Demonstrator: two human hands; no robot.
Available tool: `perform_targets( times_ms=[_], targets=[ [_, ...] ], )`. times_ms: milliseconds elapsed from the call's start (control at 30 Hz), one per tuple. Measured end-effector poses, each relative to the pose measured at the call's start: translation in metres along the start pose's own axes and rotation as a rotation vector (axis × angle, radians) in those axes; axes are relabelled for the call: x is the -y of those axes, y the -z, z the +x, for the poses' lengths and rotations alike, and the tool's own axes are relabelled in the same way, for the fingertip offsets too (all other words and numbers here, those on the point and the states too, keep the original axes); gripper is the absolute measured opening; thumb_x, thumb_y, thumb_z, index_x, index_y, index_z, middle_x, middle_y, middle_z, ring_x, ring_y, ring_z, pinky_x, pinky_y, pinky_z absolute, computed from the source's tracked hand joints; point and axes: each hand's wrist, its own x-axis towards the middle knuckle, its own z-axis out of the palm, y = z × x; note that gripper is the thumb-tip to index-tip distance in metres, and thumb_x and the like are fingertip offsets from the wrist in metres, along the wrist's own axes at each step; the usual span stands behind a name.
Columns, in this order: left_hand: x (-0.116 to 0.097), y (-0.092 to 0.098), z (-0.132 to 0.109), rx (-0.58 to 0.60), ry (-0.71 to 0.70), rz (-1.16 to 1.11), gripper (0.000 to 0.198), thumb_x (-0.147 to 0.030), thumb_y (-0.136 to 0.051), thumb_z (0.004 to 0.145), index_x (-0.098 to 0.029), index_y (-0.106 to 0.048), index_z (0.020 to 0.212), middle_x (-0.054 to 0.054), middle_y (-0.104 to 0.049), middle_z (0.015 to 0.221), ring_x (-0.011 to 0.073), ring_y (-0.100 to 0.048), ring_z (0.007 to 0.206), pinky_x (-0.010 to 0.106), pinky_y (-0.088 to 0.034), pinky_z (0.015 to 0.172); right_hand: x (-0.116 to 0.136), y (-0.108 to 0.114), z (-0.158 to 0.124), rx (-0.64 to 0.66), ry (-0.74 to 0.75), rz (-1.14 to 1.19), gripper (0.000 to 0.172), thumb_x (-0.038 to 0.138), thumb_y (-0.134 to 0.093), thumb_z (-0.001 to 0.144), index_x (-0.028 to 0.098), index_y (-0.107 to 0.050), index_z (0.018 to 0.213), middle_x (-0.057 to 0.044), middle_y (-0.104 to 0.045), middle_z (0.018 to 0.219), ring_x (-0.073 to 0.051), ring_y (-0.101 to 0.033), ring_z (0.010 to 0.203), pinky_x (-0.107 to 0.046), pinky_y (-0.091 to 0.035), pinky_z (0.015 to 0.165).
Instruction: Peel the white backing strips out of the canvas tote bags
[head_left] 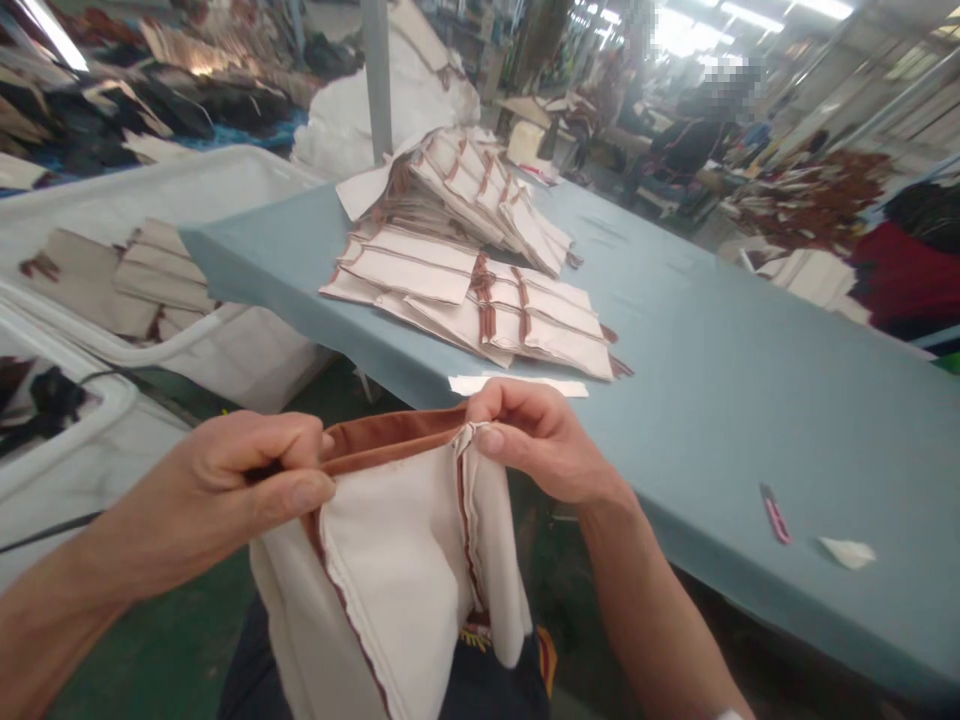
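A cream fabric piece [397, 550] with brown seam edges and a brown inner face hangs between my hands, above my lap. It looks like a sewn bag or cover turned inside out; its exact kind I cannot tell. My left hand [262, 470] pinches its top edge at the left, thumb on the cream side. At the right seam, my right hand [532, 430] grips the same edge between thumb and fingers. The brown inner face shows along the opening between both hands. Just beyond my right hand, a white strip [525, 386] lies along the table edge.
Stacks of similar cream pieces [420, 265] lie on the blue-green table [720, 400]. A pink-handled cutter [777, 516] and a pale scrap [847, 551] rest at its right. White bins [247, 170] stand at left, one holding more pieces. A person [682, 150] is in the background.
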Motion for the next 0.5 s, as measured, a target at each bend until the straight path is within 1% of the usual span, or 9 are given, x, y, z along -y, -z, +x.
perform_targets(
  times_ms=[67,133,200,267,333,400,500],
  targets=[
    [0.003,0.005,0.009,0.051,-0.007,0.003,0.044,-0.045,-0.062,0.098,-0.024,-0.052,0.061,-0.005,-0.051,0.06,0.0127,-0.049,0.054,0.023,-0.038,0.05,0.0,0.0,0.003,-0.01,-0.004,0.007,0.047,0.061,-0.084,0.096,0.018,-0.066,0.086,0.004,-0.054,0.072,-0.01,-0.039,0.062,-0.024,-0.032,0.057],
    [0.001,0.005,0.017,0.082,-0.013,0.037,0.039,-0.041,-0.059,0.099,-0.023,-0.058,0.065,-0.005,-0.055,0.063,0.0125,-0.052,0.057,0.021,-0.041,0.052,-0.001,0.0,0.003,-0.023,-0.019,-0.008,0.047,0.061,-0.084,0.096,0.019,-0.066,0.085,0.005,-0.053,0.071,-0.01,-0.038,0.062,-0.025,-0.03,0.056],
    [-0.003,0.001,0.02,0.084,-0.034,0.095,0.038,-0.038,-0.053,0.099,-0.023,-0.055,0.064,-0.006,-0.052,0.062,0.0116,-0.051,0.055,0.02,-0.04,0.052,-0.004,0.0,0.003,-0.022,-0.039,-0.034,0.048,0.062,-0.083,0.096,0.019,-0.065,0.085,0.006,-0.05,0.07,-0.01,-0.036,0.062,-0.025,-0.029,0.056],
    [-0.007,-0.003,0.019,0.06,-0.069,0.143,0.038,-0.035,-0.048,0.099,-0.025,-0.048,0.063,-0.007,-0.046,0.059,0.0103,-0.046,0.051,0.02,-0.036,0.048,-0.007,0.0,0.002,-0.004,-0.053,-0.049,0.048,0.063,-0.083,0.096,0.019,-0.065,0.084,0.006,-0.049,0.07,-0.01,-0.035,0.062,-0.026,-0.028,0.055],
    [-0.005,-0.005,0.015,0.053,-0.096,0.177,0.039,-0.034,-0.047,0.101,-0.025,-0.045,0.063,-0.008,-0.045,0.059,0.0095,-0.044,0.051,0.019,-0.035,0.048,-0.011,0.0,0.002,0.008,-0.066,-0.043,0.049,0.064,-0.082,0.096,0.019,-0.065,0.085,0.006,-0.049,0.07,-0.01,-0.035,0.062,-0.026,-0.028,0.055],
    [0.001,-0.004,0.011,0.098,-0.079,0.206,0.04,-0.036,-0.05,0.103,-0.024,-0.048,0.065,-0.008,-0.048,0.061,0.0091,-0.046,0.052,0.019,-0.035,0.05,-0.013,0.001,0.001,0.012,-0.079,-0.034,0.05,0.065,-0.082,0.096,0.019,-0.064,0.085,0.006,-0.049,0.071,-0.01,-0.035,0.062,-0.026,-0.028,0.056],
    [0.01,0.0,0.009,0.167,-0.006,0.211,0.041,-0.04,-0.054,0.105,-0.022,-0.057,0.069,-0.007,-0.056,0.064,0.0097,-0.052,0.057,0.018,-0.038,0.054,-0.014,0.0,0.0,0.019,-0.098,-0.031,0.052,0.066,-0.082,0.095,0.019,-0.064,0.085,0.006,-0.05,0.071,-0.01,-0.035,0.062,-0.025,-0.027,0.055]
  ],
)
